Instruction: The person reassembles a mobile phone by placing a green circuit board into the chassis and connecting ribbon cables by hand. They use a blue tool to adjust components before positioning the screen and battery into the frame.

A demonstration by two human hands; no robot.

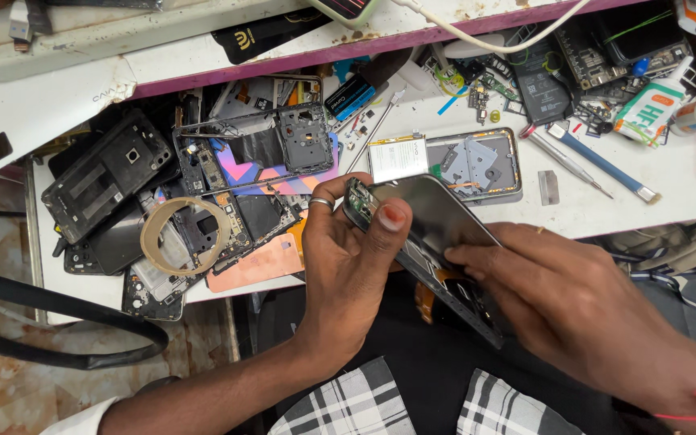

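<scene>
I hold a dark smartphone (437, 225), opened at its back, tilted above my lap in front of the white workbench (606, 201). My left hand (346, 266) grips its upper end, thumb pressed on the edge, a ring on one finger. My right hand (573, 310) holds the lower part, fingertips resting on the glossy black panel. Circuit parts show along the phone's top edge and an orange strip shows underneath.
On the bench lie another opened phone with a battery (445, 161), several black phone frames (106, 173), a roll of tape (183, 234), a copper-coloured back cover (259, 262), a blue-handled tool (598, 161), a screwdriver (565, 161), a glue bottle (650, 105) and a black cable (58, 322).
</scene>
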